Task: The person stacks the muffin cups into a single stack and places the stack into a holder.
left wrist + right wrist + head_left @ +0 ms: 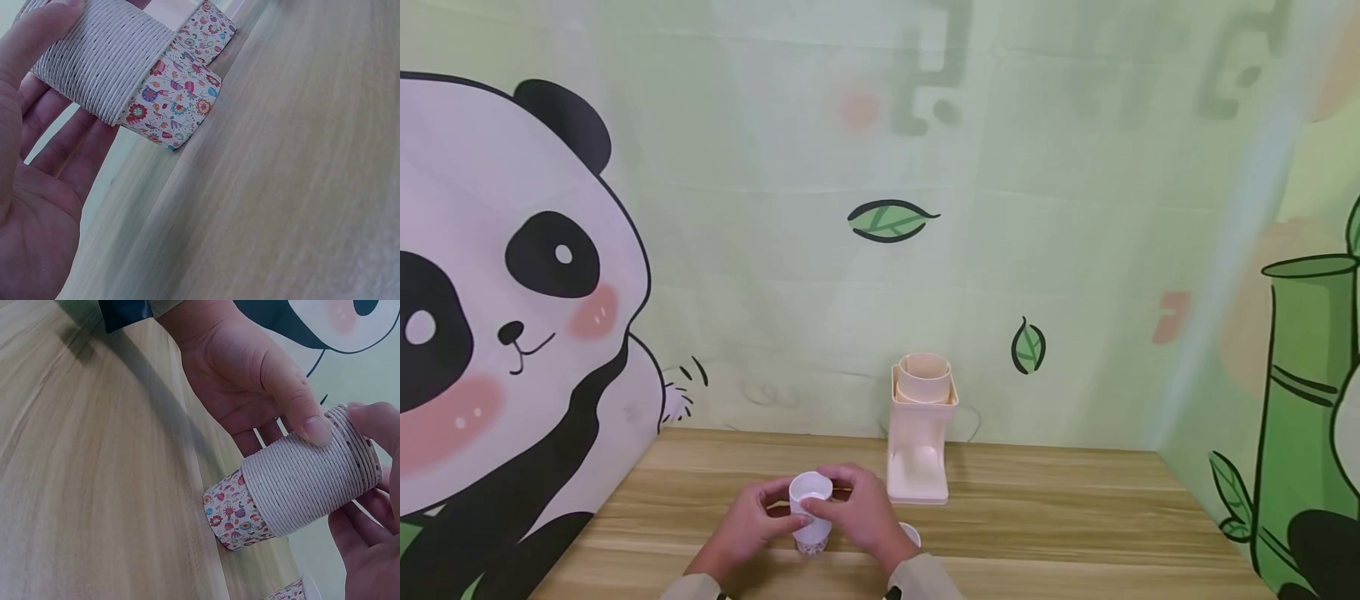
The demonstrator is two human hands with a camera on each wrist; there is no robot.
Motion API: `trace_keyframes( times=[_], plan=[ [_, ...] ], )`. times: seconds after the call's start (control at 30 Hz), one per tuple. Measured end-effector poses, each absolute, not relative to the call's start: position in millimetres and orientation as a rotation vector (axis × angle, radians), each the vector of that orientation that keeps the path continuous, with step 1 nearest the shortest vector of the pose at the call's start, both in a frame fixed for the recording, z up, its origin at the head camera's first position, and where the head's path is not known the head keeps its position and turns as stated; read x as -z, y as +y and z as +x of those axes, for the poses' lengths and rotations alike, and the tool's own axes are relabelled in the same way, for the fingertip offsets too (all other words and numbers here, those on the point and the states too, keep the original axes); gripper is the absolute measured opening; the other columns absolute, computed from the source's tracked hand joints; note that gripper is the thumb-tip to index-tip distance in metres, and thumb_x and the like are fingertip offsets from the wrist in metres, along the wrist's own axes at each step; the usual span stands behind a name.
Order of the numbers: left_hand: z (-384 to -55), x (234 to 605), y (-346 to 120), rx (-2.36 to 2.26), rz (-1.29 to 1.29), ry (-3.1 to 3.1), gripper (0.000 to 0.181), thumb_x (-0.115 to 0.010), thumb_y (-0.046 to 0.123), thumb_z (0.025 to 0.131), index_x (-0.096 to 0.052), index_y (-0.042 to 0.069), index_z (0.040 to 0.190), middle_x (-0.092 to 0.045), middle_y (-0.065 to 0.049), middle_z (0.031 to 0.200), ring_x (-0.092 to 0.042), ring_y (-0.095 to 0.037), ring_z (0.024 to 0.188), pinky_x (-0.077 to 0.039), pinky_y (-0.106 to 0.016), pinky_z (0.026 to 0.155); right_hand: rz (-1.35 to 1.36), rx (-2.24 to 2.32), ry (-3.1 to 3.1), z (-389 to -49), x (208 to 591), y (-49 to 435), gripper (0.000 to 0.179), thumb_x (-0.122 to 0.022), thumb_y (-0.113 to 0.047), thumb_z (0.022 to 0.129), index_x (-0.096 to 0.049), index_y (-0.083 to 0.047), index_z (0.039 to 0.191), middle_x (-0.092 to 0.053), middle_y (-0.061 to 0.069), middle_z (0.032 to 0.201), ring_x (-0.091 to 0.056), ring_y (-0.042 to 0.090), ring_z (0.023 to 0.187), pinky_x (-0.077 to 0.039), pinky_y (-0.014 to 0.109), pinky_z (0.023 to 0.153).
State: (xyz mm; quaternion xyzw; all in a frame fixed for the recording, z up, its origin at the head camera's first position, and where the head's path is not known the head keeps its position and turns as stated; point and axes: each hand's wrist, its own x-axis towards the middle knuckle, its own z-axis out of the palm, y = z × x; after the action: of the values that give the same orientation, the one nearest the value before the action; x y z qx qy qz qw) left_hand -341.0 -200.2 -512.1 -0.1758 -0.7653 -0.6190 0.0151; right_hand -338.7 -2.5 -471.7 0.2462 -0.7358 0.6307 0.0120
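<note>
A stack of paper cups [811, 533] stands between my two hands, its many white rims close together like ridges. The lowest cup [234, 512] shows a colourful flower print. My left hand [747, 525] grips the stack from the left, thumb on its near side. From the right, my right hand [867, 512] holds it near the top rim, its thumb across the front. A separate paper cup [912, 534] with the same print is on the table, partly hidden by my right wrist. Whether the stack's base touches the table I cannot tell.
A pale pink stand [917, 467] with a round tube on top stands at the back of the wooden table [1060, 517]. Behind it hangs a green cloth backdrop [760, 250] printed with a panda, leaves and bamboo.
</note>
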Motion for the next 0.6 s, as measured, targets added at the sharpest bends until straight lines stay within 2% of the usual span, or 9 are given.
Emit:
trace_keyframes(
  times=[0.13,0.33,0.6],
  plan=[
    [-341.3,511.5,-199.8,1.921,-0.547,-2.396,0.051,-0.079,0.017,0.075,-0.060,0.006,0.122,-0.063,-0.015,0.118,-0.063,-0.019,0.102,-0.052,-0.024,0.087,0.777,-1.951,-2.295,-337.7,471.3,-2.0,0.047,-0.080,-0.023,0.075,-0.064,-0.002,0.114,-0.067,0.011,0.106,-0.066,0.020,0.097,-0.054,0.026,0.084],
    [-339.0,508.9,-198.6,1.941,-0.536,-2.397,0.053,-0.079,0.017,0.075,-0.059,0.005,0.123,-0.063,-0.016,0.119,-0.063,-0.021,0.103,-0.053,-0.024,0.086,0.783,-1.918,-2.300,-334.3,468.7,-1.3,0.045,-0.078,-0.018,0.077,-0.062,0.003,0.115,-0.066,0.016,0.107,-0.065,0.028,0.098,-0.054,0.037,0.086],
    [-337.8,508.8,-198.0,1.956,-0.529,-2.385,0.054,-0.079,0.016,0.074,-0.059,0.004,0.123,-0.063,-0.017,0.119,-0.064,-0.019,0.102,-0.053,-0.024,0.085,0.778,-1.900,-2.322,-340.4,476.6,-0.2,0.046,-0.079,-0.027,0.075,-0.065,-0.004,0.113,-0.065,0.008,0.105,-0.065,0.015,0.094,-0.053,0.020,0.081]
  ],
)
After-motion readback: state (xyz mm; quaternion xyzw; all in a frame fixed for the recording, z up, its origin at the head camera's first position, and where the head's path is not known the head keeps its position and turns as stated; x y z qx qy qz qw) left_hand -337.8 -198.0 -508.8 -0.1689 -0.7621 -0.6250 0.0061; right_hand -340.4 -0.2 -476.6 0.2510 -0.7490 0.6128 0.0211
